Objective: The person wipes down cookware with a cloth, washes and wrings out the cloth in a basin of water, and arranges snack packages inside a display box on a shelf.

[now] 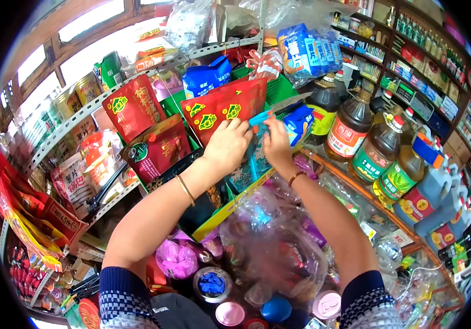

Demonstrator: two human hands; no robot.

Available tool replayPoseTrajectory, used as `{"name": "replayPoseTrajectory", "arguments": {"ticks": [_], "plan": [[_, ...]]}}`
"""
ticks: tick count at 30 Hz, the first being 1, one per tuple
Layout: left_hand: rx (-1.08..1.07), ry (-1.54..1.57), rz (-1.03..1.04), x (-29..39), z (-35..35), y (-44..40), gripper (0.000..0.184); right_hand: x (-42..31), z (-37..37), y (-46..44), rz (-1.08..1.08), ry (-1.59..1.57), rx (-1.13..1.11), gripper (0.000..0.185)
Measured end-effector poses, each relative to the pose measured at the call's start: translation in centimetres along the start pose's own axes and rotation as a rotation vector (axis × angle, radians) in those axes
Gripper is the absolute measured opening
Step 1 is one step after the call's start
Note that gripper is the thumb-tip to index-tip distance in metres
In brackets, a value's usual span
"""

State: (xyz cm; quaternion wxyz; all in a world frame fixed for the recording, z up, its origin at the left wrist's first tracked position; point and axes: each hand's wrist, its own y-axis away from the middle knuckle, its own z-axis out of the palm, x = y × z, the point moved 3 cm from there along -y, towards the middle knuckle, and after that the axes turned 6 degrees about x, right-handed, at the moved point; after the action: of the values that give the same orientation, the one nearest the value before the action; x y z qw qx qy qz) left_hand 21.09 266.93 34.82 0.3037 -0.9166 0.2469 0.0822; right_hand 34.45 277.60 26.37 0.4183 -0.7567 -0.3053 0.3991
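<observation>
My left hand [227, 143] is closed, its fingertips at a slim light-blue object [260, 117] with an orange-red end. My right hand [277, 143] pinches at the other end of it; I cannot make out its exact kind. A grey, pointed, blade-like strip [294, 103] extends beyond it to the upper right. Both hands are over an open green and yellow display box [230, 209]. Inside stand red snack packets [205, 118], a blue packet [300, 124] and teal packets [257, 159], partly hidden by my hands.
Large oil bottles [350, 129] stand to the right on a wooden ledge. More snack packets [136, 107] line a metal shelf rail [54, 148] at left. Below the box are plastic bags [279, 236], a jar with something blue inside [212, 284] and pink lids [230, 313].
</observation>
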Motion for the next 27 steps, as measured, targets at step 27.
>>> {"name": "replayPoseTrajectory", "arguments": {"ticks": [27], "plan": [[0.127, 0.199, 0.119, 0.6, -3.0, 2.8, 0.030, 8.6, -3.1, -7.8, 0.987, -0.330, 0.075, 0.034]]}}
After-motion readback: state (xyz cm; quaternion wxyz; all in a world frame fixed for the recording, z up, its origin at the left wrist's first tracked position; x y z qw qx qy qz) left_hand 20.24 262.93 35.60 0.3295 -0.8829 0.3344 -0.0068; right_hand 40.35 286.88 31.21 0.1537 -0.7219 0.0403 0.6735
